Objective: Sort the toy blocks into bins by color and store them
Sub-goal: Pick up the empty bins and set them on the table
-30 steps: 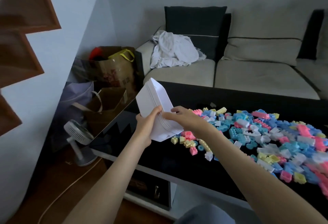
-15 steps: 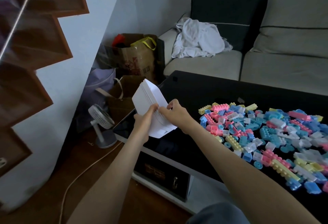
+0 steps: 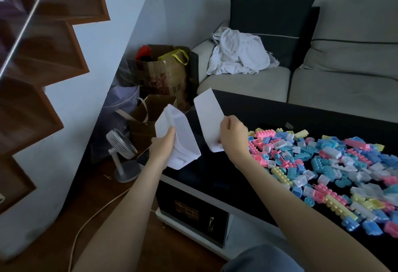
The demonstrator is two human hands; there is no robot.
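Black table [image 3: 280,116]: left hand [image 3: 161,149] grips bin stack [image 3: 181,142]; right hand [image 3: 233,136] holds single bin [image 3: 210,118].

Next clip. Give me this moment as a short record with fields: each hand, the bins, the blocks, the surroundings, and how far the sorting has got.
left hand: grips a stack of nested white bins, tilted
right hand: holds a single white bin, apart from the stack
blocks: pink, blue, yellow and white, mixed in a loose pile on the black table
surroundings: small fan on the floor, sofa behind the table
progress: all visible blocks lie on the table; none seen in a bin
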